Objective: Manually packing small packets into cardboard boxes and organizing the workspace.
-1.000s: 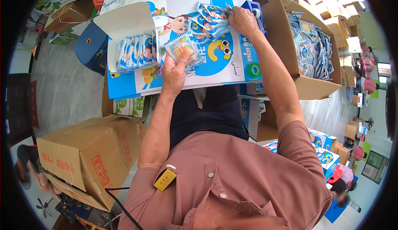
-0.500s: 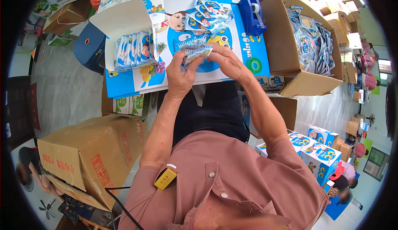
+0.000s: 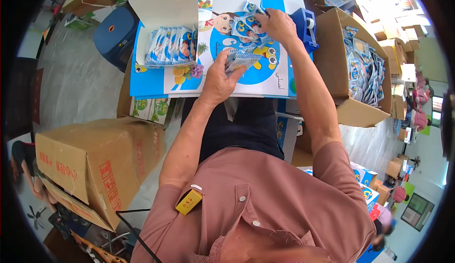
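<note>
My left hand (image 3: 219, 77) holds a small stack of blue-and-white sachets (image 3: 241, 59) above the colourful printed board (image 3: 222, 85) on my lap. My right hand (image 3: 277, 25) reaches forward and rests on a loose pile of the same sachets (image 3: 246, 26) lying on the board, fingers closing on one. An open white box (image 3: 168, 35) at the board's left holds a row of sachets standing on edge.
A large cardboard carton (image 3: 360, 68) full of sachets stands at my right. A blue tape dispenser (image 3: 305, 26) sits beside my right hand. Another brown carton (image 3: 95, 154) stands at my lower left. A blue stool (image 3: 113, 33) is behind the white box.
My right hand left the stack it held together with the left and reached out to the loose pile on the board. My left hand kept the stack, lower and nearer me.
</note>
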